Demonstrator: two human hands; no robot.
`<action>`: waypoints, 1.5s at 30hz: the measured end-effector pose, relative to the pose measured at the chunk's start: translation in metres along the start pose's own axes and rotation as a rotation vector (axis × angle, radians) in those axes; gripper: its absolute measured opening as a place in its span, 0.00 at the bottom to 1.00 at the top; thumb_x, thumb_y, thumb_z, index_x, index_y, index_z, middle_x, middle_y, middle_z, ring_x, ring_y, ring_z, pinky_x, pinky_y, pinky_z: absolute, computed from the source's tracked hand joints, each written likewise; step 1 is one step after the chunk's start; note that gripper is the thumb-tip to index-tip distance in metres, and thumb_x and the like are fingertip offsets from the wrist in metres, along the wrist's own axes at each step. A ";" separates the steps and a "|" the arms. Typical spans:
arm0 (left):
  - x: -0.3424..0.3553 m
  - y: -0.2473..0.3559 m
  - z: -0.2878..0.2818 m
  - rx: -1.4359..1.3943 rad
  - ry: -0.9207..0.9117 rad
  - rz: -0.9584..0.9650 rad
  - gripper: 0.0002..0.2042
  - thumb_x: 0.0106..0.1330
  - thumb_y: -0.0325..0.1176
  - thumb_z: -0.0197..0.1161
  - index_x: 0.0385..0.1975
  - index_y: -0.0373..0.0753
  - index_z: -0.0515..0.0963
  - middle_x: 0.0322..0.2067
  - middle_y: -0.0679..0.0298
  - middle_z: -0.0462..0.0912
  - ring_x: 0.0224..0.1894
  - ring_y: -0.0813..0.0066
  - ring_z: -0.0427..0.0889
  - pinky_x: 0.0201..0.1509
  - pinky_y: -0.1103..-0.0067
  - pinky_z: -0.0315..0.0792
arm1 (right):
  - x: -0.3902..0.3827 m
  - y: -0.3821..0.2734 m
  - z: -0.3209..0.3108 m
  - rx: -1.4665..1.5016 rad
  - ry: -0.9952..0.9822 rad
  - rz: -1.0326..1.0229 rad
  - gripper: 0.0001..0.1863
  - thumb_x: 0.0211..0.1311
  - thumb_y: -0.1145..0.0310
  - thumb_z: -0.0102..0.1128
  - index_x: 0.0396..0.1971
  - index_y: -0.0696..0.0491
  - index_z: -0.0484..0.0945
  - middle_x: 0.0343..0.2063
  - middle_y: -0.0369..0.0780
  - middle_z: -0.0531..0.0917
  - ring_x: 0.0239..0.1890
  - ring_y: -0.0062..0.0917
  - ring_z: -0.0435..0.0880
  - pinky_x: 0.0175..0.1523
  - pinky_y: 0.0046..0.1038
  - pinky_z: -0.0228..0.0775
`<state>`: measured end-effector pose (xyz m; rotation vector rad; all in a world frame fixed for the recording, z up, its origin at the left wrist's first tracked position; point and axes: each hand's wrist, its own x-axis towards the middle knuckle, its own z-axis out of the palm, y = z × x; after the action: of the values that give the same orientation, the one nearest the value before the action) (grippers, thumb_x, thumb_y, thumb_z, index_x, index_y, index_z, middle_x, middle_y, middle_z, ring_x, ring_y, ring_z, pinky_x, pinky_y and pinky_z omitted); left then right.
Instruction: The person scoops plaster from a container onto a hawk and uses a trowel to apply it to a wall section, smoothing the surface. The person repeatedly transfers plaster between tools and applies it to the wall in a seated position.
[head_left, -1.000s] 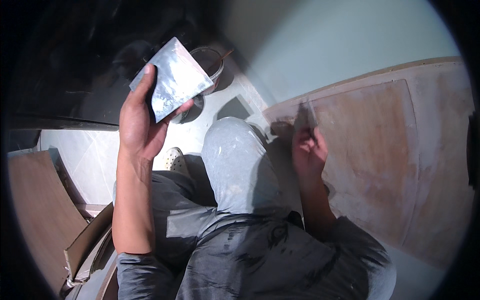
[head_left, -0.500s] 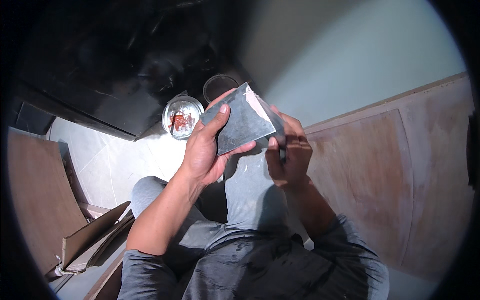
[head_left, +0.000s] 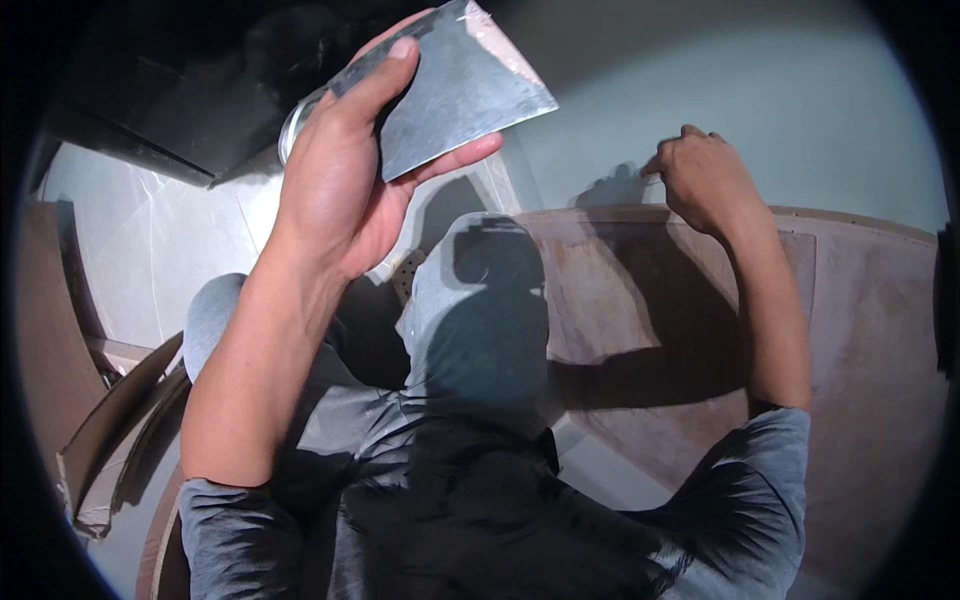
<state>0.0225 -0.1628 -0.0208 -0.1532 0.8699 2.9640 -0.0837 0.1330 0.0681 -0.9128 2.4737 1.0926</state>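
In my left hand point(head_left: 345, 170) is a flat grey metal putty blade point(head_left: 450, 95), gripped with the thumb across its face and fingers underneath. Pink putty point(head_left: 500, 45) clings along its upper right edge. My right hand point(head_left: 705, 180) is raised at the pale wall point(head_left: 800, 120), just above the wooden panel's top edge. Its fingers are curled with the knuckles up; what they hold, if anything, is hidden by the hand. A shadow of the hand falls on the wall beside it.
A wooden panel point(head_left: 870, 330) lines the right side below the wall. Behind my left hand a round container point(head_left: 291, 128) partly shows. Glossy black cabinetry point(head_left: 150, 75) stands at the far left above pale floor tiles point(head_left: 190, 230). Cardboard pieces point(head_left: 110, 420) lean at the lower left.
My hands have parted. The left has moved up and away with the blade; the right has left the blade and reached right to the wall. The view has shifted, and the container is now mostly hidden.
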 end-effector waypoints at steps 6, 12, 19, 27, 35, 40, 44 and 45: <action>-0.002 -0.003 0.007 -0.010 -0.026 -0.011 0.22 0.77 0.43 0.56 0.66 0.40 0.72 0.59 0.61 0.78 0.58 0.64 0.82 0.57 0.65 0.85 | 0.016 -0.014 0.060 -0.103 -0.306 0.003 0.13 0.66 0.69 0.54 0.39 0.47 0.89 0.43 0.39 0.90 0.51 0.34 0.87 0.52 0.38 0.79; -0.004 0.001 0.012 0.015 0.050 -0.014 0.22 0.77 0.43 0.57 0.66 0.40 0.73 0.54 0.59 0.80 0.51 0.66 0.86 0.51 0.68 0.87 | 0.069 -0.061 0.112 -0.011 -0.348 -0.065 0.13 0.68 0.66 0.55 0.39 0.49 0.90 0.42 0.41 0.90 0.49 0.34 0.89 0.50 0.38 0.81; 0.001 0.001 0.015 0.001 0.115 0.012 0.22 0.77 0.40 0.57 0.65 0.36 0.72 0.54 0.50 0.79 0.48 0.59 0.88 0.40 0.70 0.91 | 0.127 -0.124 0.160 0.088 -0.469 -0.194 0.12 0.65 0.67 0.61 0.44 0.48 0.89 0.46 0.39 0.90 0.50 0.32 0.89 0.46 0.36 0.80; 0.000 0.000 0.014 0.000 0.146 -0.016 0.23 0.78 0.40 0.54 0.66 0.34 0.69 0.55 0.47 0.78 0.47 0.58 0.89 0.40 0.69 0.91 | 0.116 -0.027 0.085 0.267 -0.237 -0.039 0.11 0.59 0.73 0.60 0.37 0.50 0.90 0.41 0.46 0.89 0.46 0.41 0.88 0.50 0.42 0.81; -0.003 0.003 0.015 -0.042 0.099 -0.032 0.23 0.78 0.40 0.53 0.68 0.34 0.67 0.53 0.49 0.81 0.46 0.61 0.89 0.40 0.66 0.91 | 0.050 -0.038 0.114 0.242 -0.229 0.061 0.11 0.59 0.73 0.59 0.37 0.49 0.89 0.35 0.47 0.89 0.40 0.43 0.89 0.46 0.40 0.83; -0.003 0.001 0.018 -0.015 0.089 -0.025 0.24 0.79 0.40 0.52 0.69 0.33 0.66 0.53 0.47 0.81 0.47 0.61 0.89 0.41 0.66 0.91 | 0.050 -0.059 0.147 0.275 -0.178 0.046 0.10 0.60 0.73 0.57 0.34 0.54 0.88 0.34 0.50 0.88 0.40 0.43 0.90 0.46 0.39 0.84; -0.002 0.000 0.018 -0.020 0.092 -0.017 0.24 0.79 0.40 0.51 0.69 0.33 0.65 0.54 0.46 0.80 0.47 0.59 0.89 0.42 0.64 0.90 | 0.058 -0.072 0.174 0.314 -0.171 0.020 0.11 0.63 0.73 0.54 0.35 0.55 0.87 0.36 0.50 0.88 0.41 0.42 0.90 0.48 0.38 0.84; -0.002 -0.001 0.017 -0.022 0.093 -0.018 0.24 0.79 0.40 0.51 0.69 0.33 0.65 0.54 0.46 0.80 0.47 0.58 0.89 0.42 0.64 0.90 | 0.062 -0.076 0.179 0.328 -0.174 0.018 0.11 0.64 0.73 0.54 0.36 0.55 0.87 0.37 0.50 0.89 0.42 0.41 0.90 0.49 0.38 0.84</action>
<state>0.0231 -0.1529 -0.0066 -0.3009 0.8418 2.9716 -0.0802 0.1994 -0.1244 -0.6680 2.4207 0.7066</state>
